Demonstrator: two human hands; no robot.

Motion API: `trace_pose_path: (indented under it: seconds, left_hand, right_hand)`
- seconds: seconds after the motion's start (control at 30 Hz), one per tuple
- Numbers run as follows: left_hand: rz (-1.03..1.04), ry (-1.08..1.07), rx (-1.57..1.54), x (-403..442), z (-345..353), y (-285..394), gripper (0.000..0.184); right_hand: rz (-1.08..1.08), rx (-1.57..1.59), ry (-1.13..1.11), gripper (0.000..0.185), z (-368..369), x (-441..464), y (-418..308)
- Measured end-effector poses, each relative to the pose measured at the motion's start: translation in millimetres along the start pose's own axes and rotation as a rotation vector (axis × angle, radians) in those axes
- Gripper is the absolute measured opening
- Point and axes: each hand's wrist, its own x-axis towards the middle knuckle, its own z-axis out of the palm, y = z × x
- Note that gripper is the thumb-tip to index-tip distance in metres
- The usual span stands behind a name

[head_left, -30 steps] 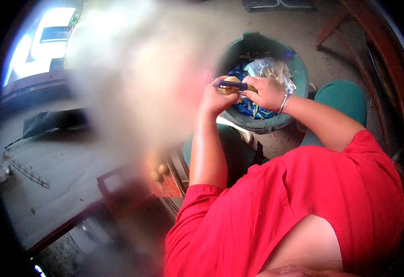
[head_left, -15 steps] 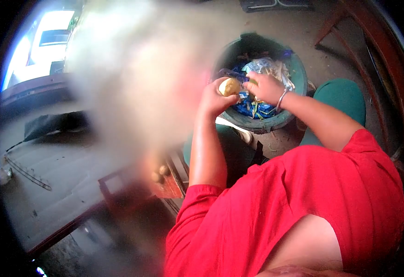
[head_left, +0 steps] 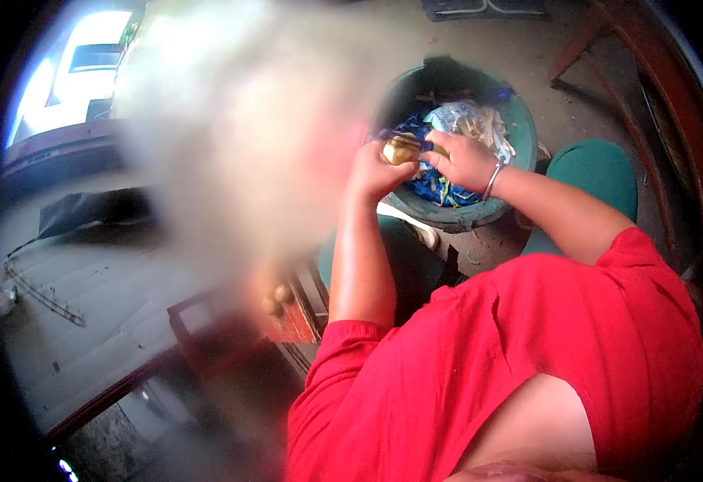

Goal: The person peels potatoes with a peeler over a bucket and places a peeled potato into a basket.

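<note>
My left hand [head_left: 375, 170] is closed around a pale yellow, partly peeled potato [head_left: 400, 152], over the near left rim of a green tub [head_left: 480, 215]. My right hand [head_left: 465, 165], with a metal bangle on its wrist, grips a peeler [head_left: 427, 146]. The peeler's dark head lies across the top of the potato, and most of its handle is hidden by my fingers. Inside the tub, below both hands, are peelings [head_left: 492, 132] and crumpled blue and white plastic [head_left: 446, 120].
Several round, potato-like things [head_left: 277, 299] sit in a reddish container at my left. A pale-topped table [head_left: 118, 321] stands further left. A green seat-like shape [head_left: 592, 178] and brown wooden frame [head_left: 681, 104] are at right. A blur covers the upper left middle.
The peeler's head has come down from above and beyond the potato onto its upper face. My right hand has shifted slightly nearer. The left hand stays almost in place.
</note>
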Motion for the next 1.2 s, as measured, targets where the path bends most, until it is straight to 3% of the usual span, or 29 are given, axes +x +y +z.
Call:
trace_pose_path:
  seconds: [0.1, 0.3, 0.43, 0.5, 0.57, 0.63, 0.7, 0.93, 1.0, 1.13, 1.2]
  left_hand:
    - [0.05, 0.035, 0.12, -2.6, 0.5, 4.3, 0.051]
    - [-0.02, 0.042, 0.025, 2.5, 1.8, -5.8, 0.052]
    - [0.001, -0.01, 0.048, 4.7, -0.5, -5.6, 0.052]
    - [-0.033, -0.054, 0.033, 4.6, -1.1, -5.9, 0.052]
    - [0.034, 0.069, -0.04, 2.3, 3.8, -8.1, 0.048]
    - [0.031, 0.062, -0.07, -0.3, 3.6, 2.3, 0.044]
    - [-0.038, 0.075, 0.184, -1.7, 0.3, 9.7, 0.04]
    - [0.002, 0.072, 0.111, 2.0, 2.1, 2.6, 0.038]
    - [-0.008, -0.072, -0.065, 7.1, 1.5, -5.5, 0.042]
    - [0.055, 0.077, -0.042, 3.7, 3.9, -7.0, 0.048]
    - [-0.033, 0.008, 0.193, 1.5, -1.5, 3.2, 0.054]
  right_hand:
    - [0.269, -0.103, -0.074, 0.036, -4.6, 7.3, 16.6]
    - [0.255, 0.084, 0.038, 0.034, 1.2, 1.0, 18.8]
    - [0.056, 0.092, 0.118, 0.029, 1.6, 2.2, 13.5]
    - [-0.051, 0.074, 0.025, 0.028, 3.3, -1.1, 6.9]
    - [0.008, 0.097, -0.053, 0.028, 0.6, -2.3, -0.8]
    - [-0.004, 0.074, -0.019, 0.029, 3.6, -1.4, 3.9]
    - [0.033, 0.079, -0.014, 0.029, 0.8, 1.5, 8.2]
    - [0.094, 0.142, -0.017, 0.03, -2.4, 0.6, 5.7]
    - [0.062, 0.085, -0.047, 0.029, -4.7, -1.9, 1.1]
    - [0.02, 0.017, -0.013, 0.03, 2.2, -4.1, 3.9]
    - [0.096, -0.008, -0.017, 0.033, -0.5, 0.7, 6.7]
